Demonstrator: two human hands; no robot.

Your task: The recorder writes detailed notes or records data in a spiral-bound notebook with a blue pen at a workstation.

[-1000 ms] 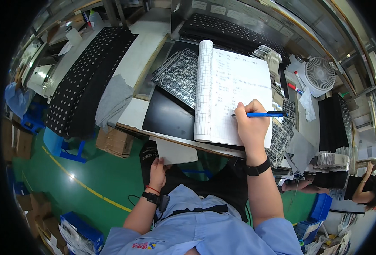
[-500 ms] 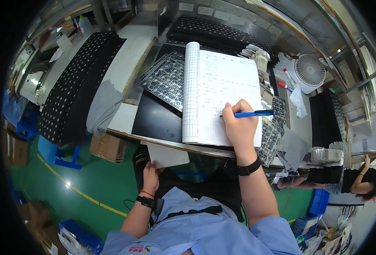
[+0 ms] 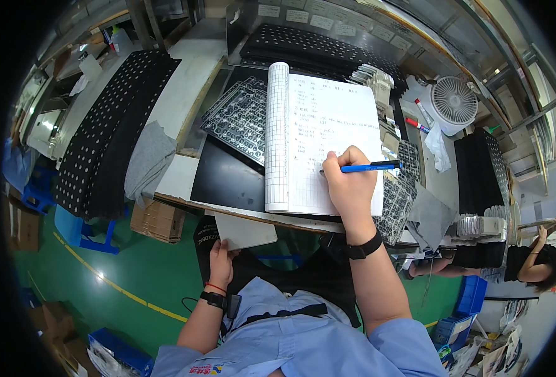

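An open notebook (image 3: 328,113) with handwriting lies on the table, its left pages rolled back to show a gridded sheet. Pinched in my right hand (image 3: 353,182) is a blue and black pen (image 3: 371,166), its tip at the written page. My right hand rests on the notebook's lower right part. Below the table edge, my left hand (image 3: 221,261) grips a flat, pale grey board (image 3: 246,231) over my lap. Under the notebook, sheets with rows of dark round parts (image 3: 237,119) stick out at the left, on a black surface (image 3: 224,173).
Grey cloths (image 3: 152,154) hang at both sides. Black dotted fabric (image 3: 111,119) lies at the left. A white fan (image 3: 452,103), red marker (image 3: 417,124) and stacked clear parts (image 3: 479,228) stand at the right. Another person (image 3: 539,257) works at the far right.
The view has shifted slightly, so the table and notebook appear a little farther left. Both hands keep their holds, the pen still at the page.
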